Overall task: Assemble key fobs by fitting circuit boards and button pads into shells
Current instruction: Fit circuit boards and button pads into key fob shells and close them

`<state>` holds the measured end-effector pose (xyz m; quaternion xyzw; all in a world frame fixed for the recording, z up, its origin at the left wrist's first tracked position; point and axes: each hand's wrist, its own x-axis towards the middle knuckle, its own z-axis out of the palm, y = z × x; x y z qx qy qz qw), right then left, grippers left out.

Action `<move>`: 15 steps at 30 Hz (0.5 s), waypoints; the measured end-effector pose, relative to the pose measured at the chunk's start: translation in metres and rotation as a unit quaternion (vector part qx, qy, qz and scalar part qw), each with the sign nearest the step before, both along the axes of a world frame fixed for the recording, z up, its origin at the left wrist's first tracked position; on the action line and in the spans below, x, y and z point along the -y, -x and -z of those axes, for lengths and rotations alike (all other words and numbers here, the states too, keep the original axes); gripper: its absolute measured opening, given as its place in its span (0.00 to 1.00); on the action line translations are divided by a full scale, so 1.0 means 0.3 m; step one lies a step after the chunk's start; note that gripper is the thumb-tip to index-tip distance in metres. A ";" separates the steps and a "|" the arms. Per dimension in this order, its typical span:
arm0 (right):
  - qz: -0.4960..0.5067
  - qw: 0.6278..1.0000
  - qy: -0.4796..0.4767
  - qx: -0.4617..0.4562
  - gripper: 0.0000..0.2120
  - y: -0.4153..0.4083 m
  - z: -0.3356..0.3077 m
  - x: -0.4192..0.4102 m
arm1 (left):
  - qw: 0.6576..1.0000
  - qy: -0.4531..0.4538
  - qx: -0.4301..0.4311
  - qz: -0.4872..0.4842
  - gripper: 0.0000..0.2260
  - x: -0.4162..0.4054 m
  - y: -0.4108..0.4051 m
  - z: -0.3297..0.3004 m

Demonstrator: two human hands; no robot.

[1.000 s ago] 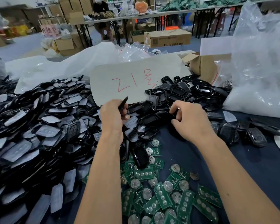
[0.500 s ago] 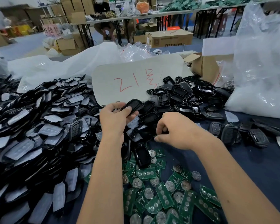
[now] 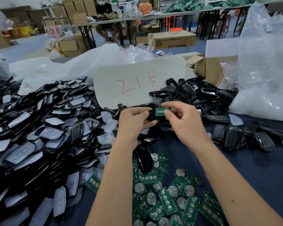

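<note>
My left hand point(image 3: 134, 119) grips a black key fob shell point(image 3: 152, 115) between thumb and fingers, above the table's middle. My right hand point(image 3: 182, 119) pinches a small green circuit board point(image 3: 160, 111) and holds it against the shell's top. Loose green circuit boards point(image 3: 167, 203) with round silver battery holders lie below my hands. A big heap of black shells with translucent button pads point(image 3: 39, 136) fills the left side. Empty black shells point(image 3: 194, 93) are piled behind my hands.
Several assembled black fobs point(image 3: 235, 136) lie at the right on the dark blue table cloth point(image 3: 252, 168). A grey card with red writing point(image 3: 134, 84) stands behind the piles. A large clear plastic bag point(image 3: 265, 70) and an open cardboard box point(image 3: 209, 67) stand at the back right.
My right hand has come up holding a green circuit board and brought it to the shell. My left hand moved right toward the middle, still holding the black shell.
</note>
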<state>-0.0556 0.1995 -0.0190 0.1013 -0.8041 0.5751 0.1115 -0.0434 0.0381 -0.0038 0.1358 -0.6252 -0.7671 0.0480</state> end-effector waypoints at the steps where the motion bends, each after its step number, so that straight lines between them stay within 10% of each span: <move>1: 0.015 1.000 -0.001 -0.009 0.06 -0.001 0.001 0.002 | 1.000 0.002 0.003 -0.002 0.09 -0.009 0.000 0.001; 15: 0.053 0.998 -0.016 -0.035 0.02 -0.004 0.000 0.015 | 1.000 -0.001 -0.009 -0.010 0.08 -0.031 0.002 0.009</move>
